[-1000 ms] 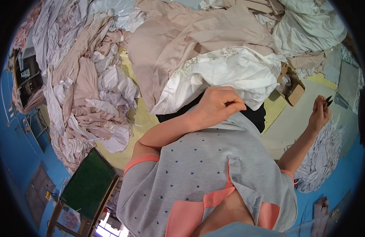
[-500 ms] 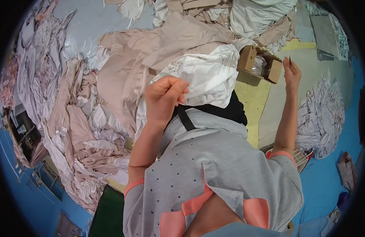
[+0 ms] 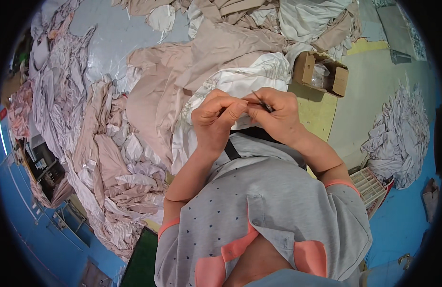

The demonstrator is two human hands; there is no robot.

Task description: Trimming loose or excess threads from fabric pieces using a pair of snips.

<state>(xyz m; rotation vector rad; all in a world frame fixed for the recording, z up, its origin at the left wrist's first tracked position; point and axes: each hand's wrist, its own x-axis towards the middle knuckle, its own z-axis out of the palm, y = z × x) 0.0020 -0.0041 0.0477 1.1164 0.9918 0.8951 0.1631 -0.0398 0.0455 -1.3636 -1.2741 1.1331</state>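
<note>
Small dark pointed tool held in right hand, above white cloth near person's waist. Left hand pinched narrow; whether anything fine lies between fingertips, cannot tell. Change: right hand, half a second ago out beside cardboard box, now brought in, fingertips at or near left's; judged close two-handed work. Beige cloth spread beyond white. Box uncovered, clear plastic inside. Pale slatted crate by right elbow; contents cannot be made out.
</note>
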